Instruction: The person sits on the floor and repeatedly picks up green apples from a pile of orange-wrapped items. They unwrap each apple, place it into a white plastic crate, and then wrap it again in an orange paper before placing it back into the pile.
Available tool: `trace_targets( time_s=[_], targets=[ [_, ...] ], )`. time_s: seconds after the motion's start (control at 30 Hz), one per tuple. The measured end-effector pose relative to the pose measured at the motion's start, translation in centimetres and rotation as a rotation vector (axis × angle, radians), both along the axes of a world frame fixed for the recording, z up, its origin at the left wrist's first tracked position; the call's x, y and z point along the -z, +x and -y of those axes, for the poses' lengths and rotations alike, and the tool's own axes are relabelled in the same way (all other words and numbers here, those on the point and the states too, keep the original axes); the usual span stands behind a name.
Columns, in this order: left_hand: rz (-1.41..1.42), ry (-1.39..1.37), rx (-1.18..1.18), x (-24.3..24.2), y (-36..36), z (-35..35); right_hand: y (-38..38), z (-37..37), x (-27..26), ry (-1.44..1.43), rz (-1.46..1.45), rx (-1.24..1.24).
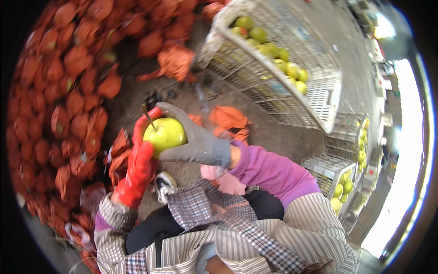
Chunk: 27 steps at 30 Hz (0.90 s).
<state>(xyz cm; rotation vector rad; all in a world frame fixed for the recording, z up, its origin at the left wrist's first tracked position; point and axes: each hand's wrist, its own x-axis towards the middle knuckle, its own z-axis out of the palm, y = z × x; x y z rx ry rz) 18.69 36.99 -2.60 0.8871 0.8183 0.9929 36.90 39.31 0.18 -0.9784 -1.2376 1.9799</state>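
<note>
A yellow-green pear (pixel 167 134) with a long brown stem is held between both hands, left of the picture's middle. My left hand (pixel 138 164), in a glossy red rubber glove, grips its left side with the fingers around the back. My right hand (pixel 195 142), in a grey knit glove, clasps the right side, thumb and fingers spread around the fruit. The stem points up and left. Pieces of orange-red wrapping (pixel 229 117) lie on the ground just beyond the right hand.
A big heap of fruit in orange-red wrappings (pixel 77 60) fills the left. A tilted white plastic crate (pixel 236 73) holding yellow-green fruit (pixel 258 34) stands at upper right. More crates of fruit (pixel 328 164) line the right side. A shoe (pixel 165 181) shows below the hands.
</note>
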Motion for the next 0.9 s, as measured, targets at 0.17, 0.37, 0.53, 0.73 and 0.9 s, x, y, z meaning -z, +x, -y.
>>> trace_targets(
  time_s=[0.17, 0.37, 0.53, 0.73, 0.9],
  targets=[
    [-0.217, 0.441, 0.22, -5.6, 3.9, -2.9, 9.5, -0.4, -4.3, -0.172, -0.196, 0.205],
    [-0.4, 0.874, 0.314, -9.3, 13.9, -9.5, 28.4, 11.0, -12.7, -0.082, -0.197, 0.933],
    [-0.847, 1.115, 0.269, -4.5, 24.5, -15.3, 35.5, 23.3, -11.8, -0.083, -0.394, 1.59],
    [-1.455, 1.194, 0.329, -1.9, 28.0, -17.0, 45.1, 35.2, -9.7, -0.004, -0.39, 1.89],
    [-1.493, 1.087, 0.3, -3.1, 28.0, -14.9, 60.3, 38.7, -11.1, 0.052, -0.509, 1.997]
  ],
)
